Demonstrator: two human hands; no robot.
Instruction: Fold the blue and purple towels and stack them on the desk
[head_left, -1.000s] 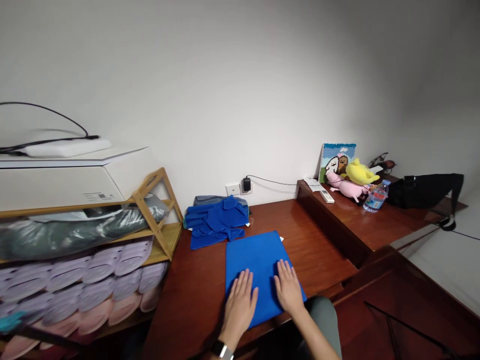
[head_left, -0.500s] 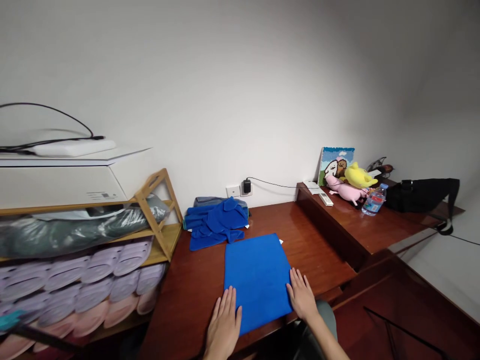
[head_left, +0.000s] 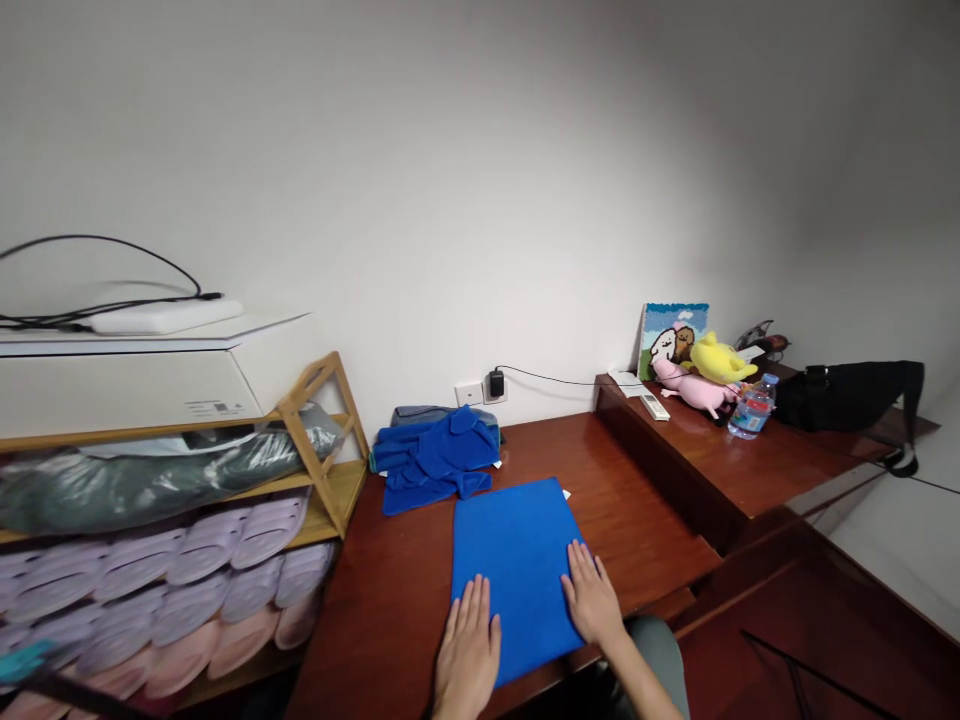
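A folded blue towel (head_left: pixel 517 570) lies flat on the reddish-brown wooden table (head_left: pixel 375 600), near its front edge. My left hand (head_left: pixel 469 650) rests palm down on the towel's near left corner, fingers spread. My right hand (head_left: pixel 592 595) presses flat on the towel's right edge, holding nothing. Behind the towel, a rumpled heap of blue cloth (head_left: pixel 436 465) sits on a grey-blue item (head_left: pixel 442 411), out of reach of both hands.
A bamboo shelf (head_left: pixel 322 450) with stacked lilac and pink slippers (head_left: pixel 202 570) stands left of the table, a white printer (head_left: pixel 127 385) on top. A raised wooden ledge (head_left: pixel 720 450) at right holds plush toys, a water bottle and a black bag.
Both hands have slid toward me from the towel's middle to its near edges. The towel now lies squarer, and the view has tilted slightly upward.
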